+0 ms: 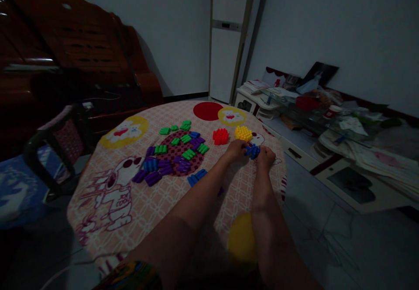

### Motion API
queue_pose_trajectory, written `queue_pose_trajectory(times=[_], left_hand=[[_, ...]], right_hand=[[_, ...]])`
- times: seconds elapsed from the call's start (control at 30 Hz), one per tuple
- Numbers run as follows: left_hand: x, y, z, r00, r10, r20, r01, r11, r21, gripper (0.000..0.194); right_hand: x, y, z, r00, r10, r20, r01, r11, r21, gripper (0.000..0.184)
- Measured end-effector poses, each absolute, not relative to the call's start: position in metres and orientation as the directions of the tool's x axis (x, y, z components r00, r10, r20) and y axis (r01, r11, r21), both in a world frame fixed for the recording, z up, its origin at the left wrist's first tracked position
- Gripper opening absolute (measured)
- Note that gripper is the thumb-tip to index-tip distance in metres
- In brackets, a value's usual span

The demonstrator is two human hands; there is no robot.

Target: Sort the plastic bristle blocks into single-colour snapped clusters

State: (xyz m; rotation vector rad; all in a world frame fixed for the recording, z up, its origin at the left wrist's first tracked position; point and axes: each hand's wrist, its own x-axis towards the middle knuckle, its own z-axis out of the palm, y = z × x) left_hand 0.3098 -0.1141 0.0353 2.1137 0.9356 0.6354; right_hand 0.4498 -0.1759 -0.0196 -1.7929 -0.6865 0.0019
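Both my arms reach over the right side of the round table. Between my left hand point(238, 151) and my right hand point(266, 157) sits a cluster of blue toy building pieces point(253, 151). Each hand has its fingers closed on one side of the cluster. Just beyond my left hand stands a block of yellow pieces point(243, 133). A block of red pieces point(221, 136) is to its left. Further left lie scattered green pieces point(160, 149) and purple pieces point(153, 178). Some loose blue pieces point(197, 177) rest near my left forearm.
A patterned cloth point(144, 220) covers the round table. A folding chair point(62, 146) stands at the left, in front of a wooden sofa point(81, 41). On the right, a low cabinet point(347, 181) carries papers and clutter. A tall white appliance point(225, 59) stands in the corner.
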Motion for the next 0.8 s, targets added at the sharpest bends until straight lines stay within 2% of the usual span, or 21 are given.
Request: queue_pose_trajectory(times=[0.2, 0.33, 0.57, 0.7, 0.8], left_hand=[[0.333, -0.119, 0.023, 0.566, 0.814, 0.131, 0.423, -0.423, 0.801, 0.027], [0.337, -0.121, 0.015, 0.494, 0.860, 0.129, 0.370, -0.342, 0.864, 0.033], [0.344, -0.122, 0.014, 0.466, 0.877, 0.118, 0.327, -0.294, 0.898, 0.034], [0.336, -0.125, 0.019, 0.474, 0.870, 0.134, 0.376, -0.338, 0.863, 0.031], [0.316, -0.126, 0.026, 0.542, 0.825, 0.162, 0.389, -0.417, 0.821, 0.030]], right_hand=[[0.455, -0.173, -0.023, 0.818, 0.455, 0.351, 0.470, -0.179, -0.864, 0.037], [0.456, -0.172, -0.025, 0.816, 0.457, 0.353, 0.472, -0.176, -0.864, 0.037], [0.454, -0.173, -0.022, 0.830, 0.442, 0.339, 0.452, -0.180, -0.874, 0.035], [0.452, -0.175, -0.019, 0.840, 0.434, 0.325, 0.433, -0.177, -0.884, 0.033], [0.450, -0.176, -0.020, 0.831, 0.444, 0.335, 0.437, -0.148, -0.887, 0.034]])
